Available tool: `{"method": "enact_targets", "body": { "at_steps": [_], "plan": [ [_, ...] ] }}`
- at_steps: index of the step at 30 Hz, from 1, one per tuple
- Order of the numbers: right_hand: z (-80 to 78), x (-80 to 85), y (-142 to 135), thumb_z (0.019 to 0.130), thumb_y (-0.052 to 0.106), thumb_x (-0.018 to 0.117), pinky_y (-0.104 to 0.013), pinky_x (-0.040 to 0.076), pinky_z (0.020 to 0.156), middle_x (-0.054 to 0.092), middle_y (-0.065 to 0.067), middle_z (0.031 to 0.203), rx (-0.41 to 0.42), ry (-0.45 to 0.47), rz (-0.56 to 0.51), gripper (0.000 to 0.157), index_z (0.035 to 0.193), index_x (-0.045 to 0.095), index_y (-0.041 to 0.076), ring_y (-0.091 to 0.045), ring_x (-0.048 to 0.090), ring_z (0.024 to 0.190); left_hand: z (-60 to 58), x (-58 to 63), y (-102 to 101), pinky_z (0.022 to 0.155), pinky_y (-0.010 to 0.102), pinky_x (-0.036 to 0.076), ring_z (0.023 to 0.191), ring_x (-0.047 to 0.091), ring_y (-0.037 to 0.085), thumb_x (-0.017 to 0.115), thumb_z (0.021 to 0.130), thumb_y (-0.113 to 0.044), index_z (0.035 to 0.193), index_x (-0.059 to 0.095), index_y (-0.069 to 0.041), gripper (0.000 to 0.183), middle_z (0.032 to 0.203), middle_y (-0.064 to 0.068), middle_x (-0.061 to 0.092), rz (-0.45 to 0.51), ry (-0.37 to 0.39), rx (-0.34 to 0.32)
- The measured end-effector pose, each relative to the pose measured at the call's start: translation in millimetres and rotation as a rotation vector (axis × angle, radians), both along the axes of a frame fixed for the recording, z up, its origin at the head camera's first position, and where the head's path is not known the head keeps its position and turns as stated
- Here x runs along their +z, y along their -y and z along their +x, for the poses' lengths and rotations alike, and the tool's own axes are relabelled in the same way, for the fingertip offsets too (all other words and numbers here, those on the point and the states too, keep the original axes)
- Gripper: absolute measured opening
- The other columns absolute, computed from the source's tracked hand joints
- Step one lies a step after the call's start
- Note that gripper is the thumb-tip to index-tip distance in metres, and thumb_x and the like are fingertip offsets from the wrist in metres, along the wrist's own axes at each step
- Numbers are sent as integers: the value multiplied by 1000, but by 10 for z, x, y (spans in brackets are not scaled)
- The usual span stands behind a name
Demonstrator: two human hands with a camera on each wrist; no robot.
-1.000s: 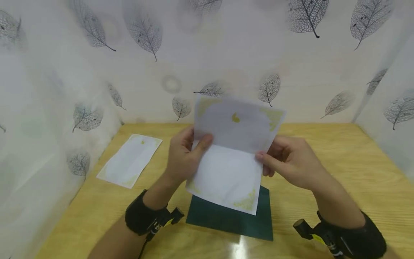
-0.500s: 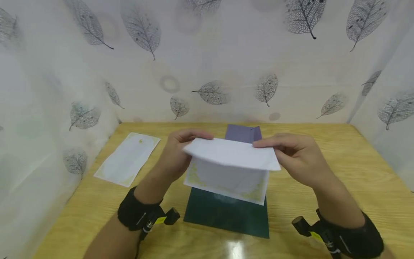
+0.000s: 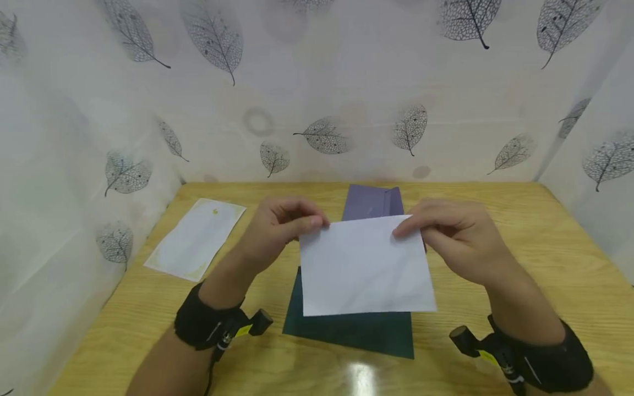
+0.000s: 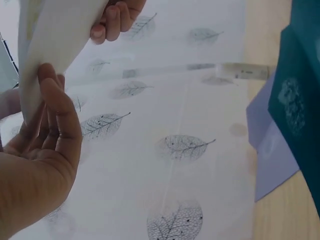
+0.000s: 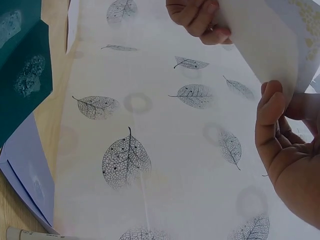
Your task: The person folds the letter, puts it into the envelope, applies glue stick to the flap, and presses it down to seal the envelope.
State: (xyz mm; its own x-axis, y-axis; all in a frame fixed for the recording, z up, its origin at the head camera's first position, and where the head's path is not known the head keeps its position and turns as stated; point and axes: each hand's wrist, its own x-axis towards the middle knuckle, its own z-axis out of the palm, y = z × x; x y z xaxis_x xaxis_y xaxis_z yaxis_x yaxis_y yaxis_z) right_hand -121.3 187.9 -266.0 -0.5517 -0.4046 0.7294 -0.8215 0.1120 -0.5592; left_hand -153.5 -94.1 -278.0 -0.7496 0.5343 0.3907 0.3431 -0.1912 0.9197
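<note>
A white sheet of paper (image 3: 366, 269), folded over with its blank side toward me, hangs between both hands above the table. My left hand (image 3: 272, 234) pinches its upper left corner between thumb and fingers. At the upper right corner, my right hand (image 3: 455, 239) holds the sheet, with a finger lying over its face. Yellow corner ornaments show inside the fold in the right wrist view, where the thumb and fingers of the right hand (image 5: 290, 155) grip the paper's edge. Below the sheet lies a dark green envelope (image 3: 346, 336), partly covered from sight.
A purple envelope (image 3: 369, 202) lies behind the sheet on the wooden table. To the left rests another white sheet (image 3: 195, 239) with yellow corner ornaments. A pale cylinder (image 4: 245, 71) appears near the purple envelope in the left wrist view. Leaf-patterned cloth (image 3: 366, 82) surrounds the table.
The sheet was upright and unfolded with its ornaments toward me. Its upper half has come forward and down over the lower half, and both hands have shifted to the fold's upper corners.
</note>
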Motion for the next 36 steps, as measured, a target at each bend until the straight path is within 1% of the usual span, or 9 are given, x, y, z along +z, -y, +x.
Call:
{"method": "enact_targets", "body": {
  "at_steps": [3,6,9,15,19,24,28,31,36],
  "plan": [
    [5,11,22,73,-25,43,-20,37,54,65,-5,84,52,-35,50,45,88,69,9,-10,49,68,27,14,1,58,33,53,71,60,27,63,83,-3,100,62,-4,17,85,11,65,-125,-69,-26],
    [26,11,54,71,-24,45,-19,39,52,65,-5,85,66,-59,96,47,89,69,11,-9,51,69,59,10,-17,54,37,53,67,62,24,62,84,-3,106,61,-5,22,79,9,65,-223,-127,-91],
    [64,1,95,69,-23,49,-17,38,49,64,-2,85,23,-101,155,48,88,69,15,-6,50,67,97,-5,-51,48,33,51,58,59,16,60,88,-8,99,64,-7,12,72,2,64,-306,-228,-124],
    [130,-27,156,64,-22,56,-15,39,51,62,4,83,-26,-159,221,50,88,69,20,-5,50,68,157,-13,-91,40,22,41,47,47,2,56,92,-19,82,62,-15,12,59,-9,52,-425,-420,-79],
    [137,-34,162,64,-21,57,-15,40,52,62,3,84,-5,-161,223,50,91,69,19,-5,50,68,159,-24,-91,39,19,35,44,40,-1,56,92,-20,80,61,-16,14,52,-12,39,-448,-499,-44],
    [163,-23,136,72,-19,47,-17,43,58,62,3,88,53,-94,250,48,98,66,17,-6,53,71,139,-56,-105,38,16,33,44,36,-4,56,91,-20,80,61,-18,13,51,-13,34,-473,-609,-3],
    [187,-20,164,78,-6,60,-18,47,61,64,8,88,-13,-50,310,32,100,62,18,-1,56,72,137,-83,-147,39,15,31,45,34,-6,56,91,-21,81,62,-17,13,52,-13,34,-479,-704,9],
    [184,-39,212,76,7,71,-17,48,58,66,11,86,-73,-33,358,30,102,61,17,3,57,70,147,-101,-188,39,15,28,45,31,-6,56,91,-20,80,63,-17,13,52,-12,34,-456,-745,6],
    [164,-88,240,80,16,70,-12,39,48,65,15,81,-128,-64,412,13,90,66,23,6,51,62,162,-135,-239,40,13,27,45,29,-7,56,91,-19,81,62,-15,13,51,-12,34,-454,-821,27]
  ]
}}
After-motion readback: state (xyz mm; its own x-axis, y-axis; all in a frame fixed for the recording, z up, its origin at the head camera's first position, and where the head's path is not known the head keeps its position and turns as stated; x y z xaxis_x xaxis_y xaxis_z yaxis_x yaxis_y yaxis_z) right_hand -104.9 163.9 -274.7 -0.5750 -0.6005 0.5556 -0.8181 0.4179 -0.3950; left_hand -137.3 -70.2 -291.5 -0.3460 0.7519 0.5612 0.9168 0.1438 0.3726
